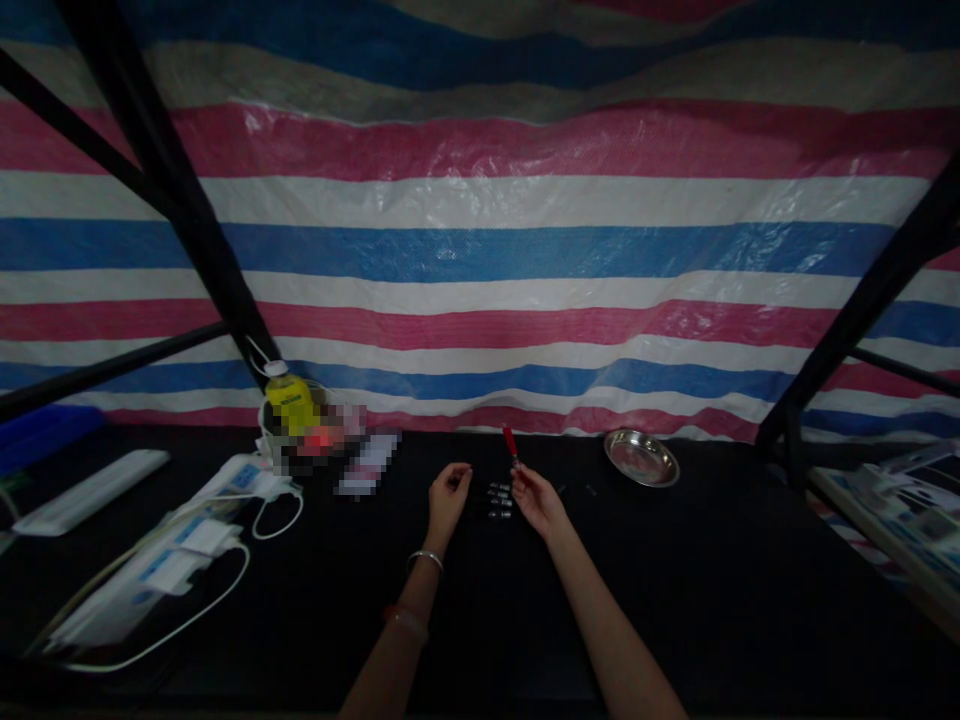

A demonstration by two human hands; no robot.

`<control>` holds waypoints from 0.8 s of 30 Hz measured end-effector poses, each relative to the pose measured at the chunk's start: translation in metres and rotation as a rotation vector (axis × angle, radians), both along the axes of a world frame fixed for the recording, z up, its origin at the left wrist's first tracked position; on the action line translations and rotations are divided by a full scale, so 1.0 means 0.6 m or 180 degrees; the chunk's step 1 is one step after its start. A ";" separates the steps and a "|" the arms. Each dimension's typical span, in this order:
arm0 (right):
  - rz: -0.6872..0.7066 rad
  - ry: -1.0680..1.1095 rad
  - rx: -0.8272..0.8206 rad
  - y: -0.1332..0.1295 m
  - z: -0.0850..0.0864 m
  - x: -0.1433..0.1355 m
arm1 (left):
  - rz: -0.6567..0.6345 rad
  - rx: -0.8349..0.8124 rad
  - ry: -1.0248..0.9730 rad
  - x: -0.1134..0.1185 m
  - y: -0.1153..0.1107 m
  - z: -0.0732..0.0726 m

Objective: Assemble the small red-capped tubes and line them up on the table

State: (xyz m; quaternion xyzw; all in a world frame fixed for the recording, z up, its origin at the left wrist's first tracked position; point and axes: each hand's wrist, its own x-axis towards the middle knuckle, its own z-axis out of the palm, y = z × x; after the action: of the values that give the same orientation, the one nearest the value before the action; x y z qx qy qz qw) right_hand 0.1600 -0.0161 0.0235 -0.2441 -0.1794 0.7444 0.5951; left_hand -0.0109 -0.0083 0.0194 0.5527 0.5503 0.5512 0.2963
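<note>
Lower centre: right hand (538,502) pinches slender red item (510,441) low, seemingly keeping its top free; left hand (448,494) curled, contents unclear.

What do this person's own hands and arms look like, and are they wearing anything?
Both hands are bare, with no gloves, and no sleeves show. Above the left hand is a thin silvery bangle, and farther up that forearm a blurry reddish band. No jewellery shows on the right hand or its forearm.
</note>
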 end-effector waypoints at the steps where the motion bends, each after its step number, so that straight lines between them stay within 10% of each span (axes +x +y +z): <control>1: -0.0056 -0.0076 0.0002 0.001 -0.002 -0.002 | 0.0037 0.0005 -0.0054 0.001 0.000 0.001; 10: -0.0630 -0.0973 0.0220 -0.003 -0.008 -0.019 | 0.0344 0.0099 -0.0141 0.001 -0.013 0.016; 24: -0.0111 -0.0743 0.0172 -0.004 -0.019 -0.021 | 0.0460 0.1390 0.1711 0.018 -0.033 0.008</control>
State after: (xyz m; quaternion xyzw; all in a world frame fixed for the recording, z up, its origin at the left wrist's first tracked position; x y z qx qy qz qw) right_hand 0.1472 -0.0186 0.0122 -0.3161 -0.2632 0.6953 0.5893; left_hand -0.0003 -0.0283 0.0242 0.6880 0.5155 0.5102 -0.0240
